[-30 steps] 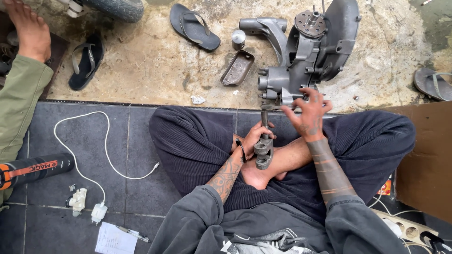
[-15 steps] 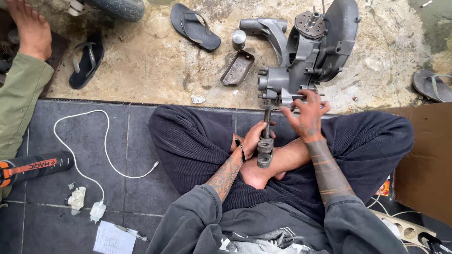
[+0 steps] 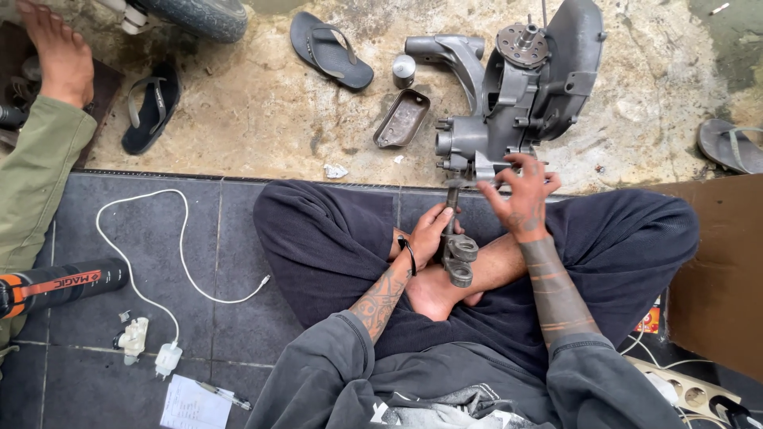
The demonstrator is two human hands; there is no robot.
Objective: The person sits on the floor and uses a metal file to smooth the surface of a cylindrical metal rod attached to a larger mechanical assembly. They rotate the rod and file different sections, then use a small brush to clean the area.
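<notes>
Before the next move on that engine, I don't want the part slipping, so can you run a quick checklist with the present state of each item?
1. Left hand gripping the metal shaft tool: ok, fingers wrapped around it.
2. Tool's upper end meeting the engine casing: cannot tell, the joint is hidden by the right hand.
3. Right hand steadying the casing's lower edge: ok, fingers spread at it.
4. Casing resting on the concrete floor: ok.
5. Loose metal cover and small cylinder apart from the hands: ok.
6. White cable apart from the legs: ok.
</notes>
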